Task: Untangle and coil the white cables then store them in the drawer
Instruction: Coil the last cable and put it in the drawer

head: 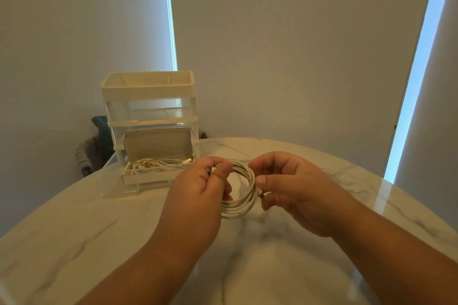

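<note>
Your left hand [198, 188] and right hand [292, 186] both pinch 1 coiled white cable [244, 195]; the open drawer [151, 176] seemingly holds more cables [158, 164].

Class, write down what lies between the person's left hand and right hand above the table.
A coiled white cable of several loops, gripped by the left hand and the right hand on opposite sides. The head view shows it.

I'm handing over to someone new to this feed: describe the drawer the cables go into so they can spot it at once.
On the marble table, a small drawer tower stands at the far left edge. Its bottom drawer is the one: pulled out toward the person, with white cables lying inside, while the clear top drawer is pushed in.
</note>
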`<control>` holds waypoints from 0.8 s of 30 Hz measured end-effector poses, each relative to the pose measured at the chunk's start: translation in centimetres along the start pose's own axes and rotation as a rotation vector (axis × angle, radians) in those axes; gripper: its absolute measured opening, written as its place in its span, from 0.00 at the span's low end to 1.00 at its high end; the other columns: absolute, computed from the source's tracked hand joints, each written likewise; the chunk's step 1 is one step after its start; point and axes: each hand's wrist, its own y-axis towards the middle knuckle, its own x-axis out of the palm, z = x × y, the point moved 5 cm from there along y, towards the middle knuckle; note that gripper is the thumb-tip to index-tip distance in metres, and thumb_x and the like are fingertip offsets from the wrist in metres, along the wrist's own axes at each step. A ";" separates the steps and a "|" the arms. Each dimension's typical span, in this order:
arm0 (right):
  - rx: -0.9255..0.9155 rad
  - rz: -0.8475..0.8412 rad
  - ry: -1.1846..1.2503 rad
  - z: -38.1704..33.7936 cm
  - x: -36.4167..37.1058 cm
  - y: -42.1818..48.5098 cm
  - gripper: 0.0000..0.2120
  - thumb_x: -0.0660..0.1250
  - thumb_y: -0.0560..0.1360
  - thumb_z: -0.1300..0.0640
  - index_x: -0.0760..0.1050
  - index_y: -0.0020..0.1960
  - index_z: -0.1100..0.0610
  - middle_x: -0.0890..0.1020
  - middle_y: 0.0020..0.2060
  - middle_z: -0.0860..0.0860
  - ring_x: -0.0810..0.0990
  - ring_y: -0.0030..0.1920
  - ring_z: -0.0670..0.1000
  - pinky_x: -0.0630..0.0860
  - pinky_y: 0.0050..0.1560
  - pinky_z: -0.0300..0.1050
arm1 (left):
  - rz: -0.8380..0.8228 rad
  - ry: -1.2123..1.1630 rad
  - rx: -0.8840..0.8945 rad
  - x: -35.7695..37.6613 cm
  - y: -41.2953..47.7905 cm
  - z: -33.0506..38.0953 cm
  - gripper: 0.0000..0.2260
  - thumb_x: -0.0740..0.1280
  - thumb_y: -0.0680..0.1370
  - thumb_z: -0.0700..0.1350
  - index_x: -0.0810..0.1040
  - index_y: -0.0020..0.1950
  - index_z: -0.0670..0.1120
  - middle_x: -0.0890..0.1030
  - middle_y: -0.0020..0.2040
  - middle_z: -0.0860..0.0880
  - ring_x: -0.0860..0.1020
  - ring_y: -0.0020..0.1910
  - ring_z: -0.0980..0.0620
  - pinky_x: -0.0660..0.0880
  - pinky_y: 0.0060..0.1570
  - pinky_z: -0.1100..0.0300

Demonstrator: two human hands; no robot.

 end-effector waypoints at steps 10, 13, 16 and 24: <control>0.028 0.011 0.163 0.8 0.2 0.4 0.12 0.62 0.77 0.73 0.82 0.47 0.61 0.80 0.31 0.54 0.70 0.31 0.49 0.68 0.30 0.41 | 0.063 0.084 0.003 -0.6 0.0 0.5 0.07 0.61 0.81 0.53 0.74 0.42 0.61 0.79 0.36 0.64 0.78 0.35 0.65 0.72 0.32 0.72; 0.000 0.090 0.075 0.9 -0.4 0.6 0.13 0.62 0.77 0.73 0.82 0.49 0.61 0.80 0.33 0.56 0.70 0.33 0.51 0.69 0.30 0.42 | 0.069 0.069 -0.020 -0.4 -0.2 0.3 0.08 0.61 0.81 0.53 0.74 0.42 0.61 0.80 0.34 0.59 0.78 0.35 0.65 0.71 0.31 0.73; -0.017 0.131 -0.064 1.0 -0.9 0.7 0.16 0.62 0.78 0.72 0.85 0.47 0.56 0.82 0.37 0.55 0.71 0.34 0.53 0.70 0.33 0.45 | 0.070 0.020 -0.063 -0.4 -0.3 0.1 0.09 0.60 0.81 0.54 0.75 0.43 0.60 0.80 0.35 0.59 0.78 0.35 0.64 0.71 0.29 0.72; 0.062 0.021 -0.132 1.5 0.3 0.3 0.15 0.63 0.78 0.71 0.85 0.48 0.56 0.82 0.38 0.56 0.71 0.34 0.51 0.73 0.36 0.47 | 0.096 -0.161 -0.237 -0.3 0.0 -1.1 0.10 0.61 0.81 0.53 0.78 0.44 0.55 0.78 0.33 0.52 0.78 0.29 0.62 0.75 0.27 0.67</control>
